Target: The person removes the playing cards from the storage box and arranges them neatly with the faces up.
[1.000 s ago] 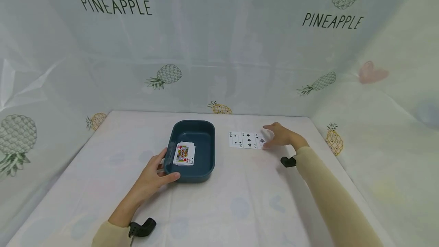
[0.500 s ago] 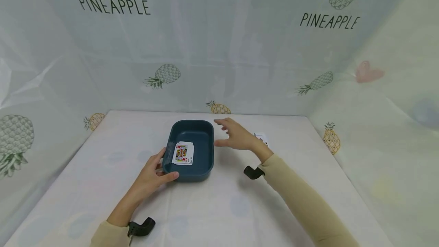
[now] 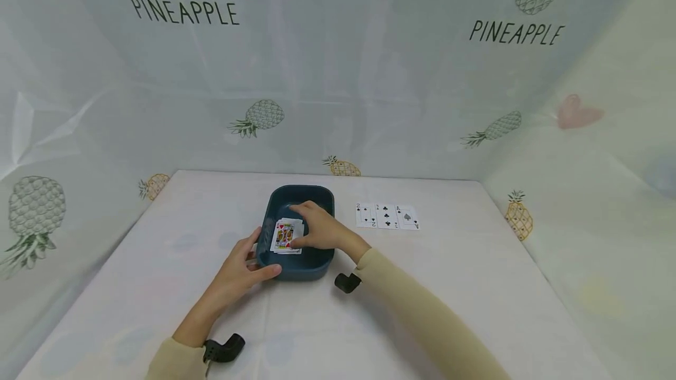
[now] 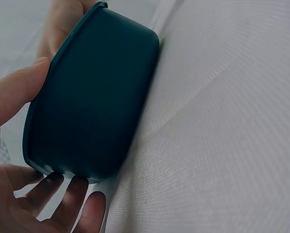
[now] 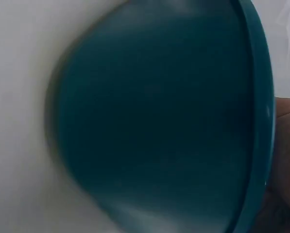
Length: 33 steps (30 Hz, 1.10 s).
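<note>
A dark teal plastic tray (image 3: pixel 300 275) stands on the table, with a small stack of playing cards (image 3: pixel 283 235) inside, a king of hearts on top. My left hand (image 3: pixel 237 268) holds the tray's near left corner, thumb at the near rim and fingers along the left side; the left wrist view shows this grip on the tray wall (image 4: pixel 96 92). Over the right rim, my right hand (image 3: pixel 321 228) reaches into the tray, thumb and fingers spread apart at the stack's right edge. Whether it touches the cards cannot be told. In the right wrist view the tray wall (image 5: pixel 159 121) hides most of that hand.
Three face-up cards lie in a row right of the tray: a two (image 3: pixel 365 214), a three of clubs (image 3: pixel 387 216) and a four of spades (image 3: pixel 407 217). A white cloth (image 3: pixel 338 333) covers the table. Pineapple-printed sheeting (image 3: pixel 338 75) rises behind and at the sides.
My right hand has left the four of spades on the right and moved left, over the tray's rim, to the card stack. The left hand has stayed on the tray.
</note>
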Available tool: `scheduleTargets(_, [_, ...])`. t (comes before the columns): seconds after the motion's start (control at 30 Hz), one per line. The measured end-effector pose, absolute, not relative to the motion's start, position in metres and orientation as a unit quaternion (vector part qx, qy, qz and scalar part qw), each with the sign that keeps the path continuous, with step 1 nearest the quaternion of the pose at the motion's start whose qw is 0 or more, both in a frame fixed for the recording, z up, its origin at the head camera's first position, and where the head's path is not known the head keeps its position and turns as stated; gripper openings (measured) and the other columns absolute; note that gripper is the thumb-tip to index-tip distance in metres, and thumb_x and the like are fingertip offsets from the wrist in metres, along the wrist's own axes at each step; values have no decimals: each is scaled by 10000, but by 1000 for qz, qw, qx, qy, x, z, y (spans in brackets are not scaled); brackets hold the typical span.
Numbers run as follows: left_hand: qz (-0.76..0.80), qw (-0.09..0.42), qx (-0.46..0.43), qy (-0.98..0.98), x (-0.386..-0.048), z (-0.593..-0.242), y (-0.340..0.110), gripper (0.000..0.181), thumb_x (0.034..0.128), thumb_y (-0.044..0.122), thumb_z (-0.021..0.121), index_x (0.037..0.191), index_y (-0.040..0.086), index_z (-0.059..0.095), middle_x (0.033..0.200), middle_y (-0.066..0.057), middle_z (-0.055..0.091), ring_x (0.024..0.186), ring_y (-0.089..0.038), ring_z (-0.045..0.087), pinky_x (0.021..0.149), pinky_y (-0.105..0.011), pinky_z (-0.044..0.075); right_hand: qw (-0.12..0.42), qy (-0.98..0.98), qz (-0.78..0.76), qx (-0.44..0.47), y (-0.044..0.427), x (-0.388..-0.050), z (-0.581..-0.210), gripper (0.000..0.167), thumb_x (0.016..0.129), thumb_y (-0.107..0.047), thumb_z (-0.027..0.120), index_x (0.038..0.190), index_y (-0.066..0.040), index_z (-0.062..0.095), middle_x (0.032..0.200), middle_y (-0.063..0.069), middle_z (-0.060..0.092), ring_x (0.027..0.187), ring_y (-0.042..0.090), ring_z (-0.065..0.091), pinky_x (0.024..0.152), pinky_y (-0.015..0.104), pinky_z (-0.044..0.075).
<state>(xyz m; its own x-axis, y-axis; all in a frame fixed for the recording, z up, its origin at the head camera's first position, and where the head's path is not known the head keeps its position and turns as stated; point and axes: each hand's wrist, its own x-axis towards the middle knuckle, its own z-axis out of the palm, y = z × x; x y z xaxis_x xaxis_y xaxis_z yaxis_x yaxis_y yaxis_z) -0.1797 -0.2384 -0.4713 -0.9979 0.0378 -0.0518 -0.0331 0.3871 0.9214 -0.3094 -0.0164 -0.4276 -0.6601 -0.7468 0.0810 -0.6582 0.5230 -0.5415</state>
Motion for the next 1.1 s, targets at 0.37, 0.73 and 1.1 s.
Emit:
scheduleTargets(0.37, [566, 35, 4, 824, -177, -469, -239, 1073, 921, 298, 864, 1722, 173, 161, 1659, -231, 229, 1365, -442, 568, 1021, -430, 572, 100, 895, -221, -375, -41, -314, -443, 912, 858, -382, 908, 1599, -73, 474, 1595, 123, 483, 1411, 299, 498, 1174, 455, 434])
scheduleTargets(0.73, [565, 36, 7, 824, -178, -470, -238, 1075, 921, 296, 864, 1723, 181, 158, 1668, -228, 219, 1378, -445, 559, 1026, -417, 568, 92, 922, -168, -336, -47, -308, -446, 854, 842, -381, 926, 1563, -128, 544, 1559, 69, 537, 1289, 254, 503, 1092, 388, 482])
scheduleTargets(1.1, [556, 37, 2, 830, -179, -470, -237, 1067, 922, 328, 859, 1724, 211, 165, 1674, -218, 223, 1396, -453, 538, 1041, -453, 560, 89, 919, -177, -341, -46, -310, -447, 851, 820, -375, 944, 1536, -103, 573, 1476, 88, 550, 1252, 250, 503, 1089, 362, 462])
